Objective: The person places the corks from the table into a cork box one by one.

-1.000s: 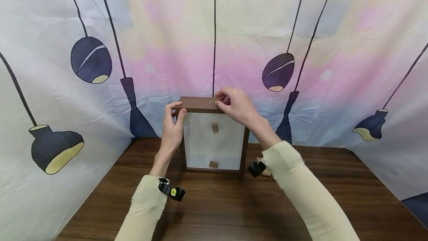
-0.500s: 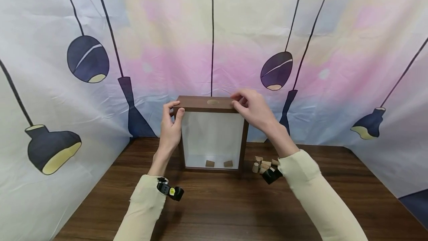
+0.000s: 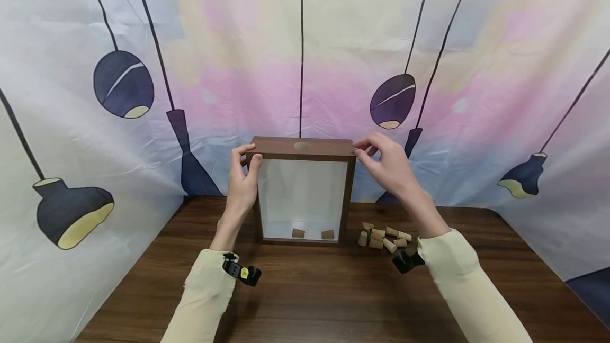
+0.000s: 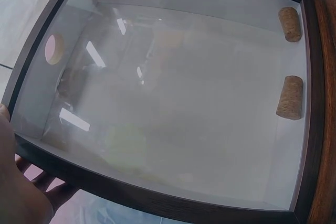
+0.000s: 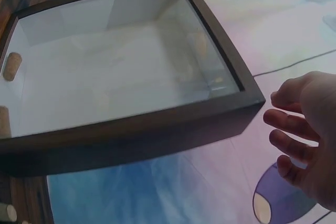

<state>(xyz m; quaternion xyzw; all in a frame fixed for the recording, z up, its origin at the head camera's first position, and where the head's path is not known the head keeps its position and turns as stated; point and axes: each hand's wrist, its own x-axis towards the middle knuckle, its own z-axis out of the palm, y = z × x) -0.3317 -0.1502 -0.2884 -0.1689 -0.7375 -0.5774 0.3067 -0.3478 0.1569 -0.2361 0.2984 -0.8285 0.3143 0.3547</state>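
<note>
A dark wooden shadow box with a clear front stands upright on the table. Its top edge has a round hole. Two corks lie inside along the bottom: a left cork and a right cork. My left hand grips the box's upper left corner, thumb on the front and fingers around the side. Just off the upper right corner is my right hand. In the right wrist view the right hand has loosely bent fingers, with nothing between them and a gap to the frame.
Several loose corks lie in a pile on the wooden table, right of the box. A fabric backdrop printed with hanging lamps stands behind and at both sides.
My right hand has moved right, from the hole in the top to beyond the upper right corner. A cork fell inside the box and now lies at the bottom. The left hand keeps its grip.
</note>
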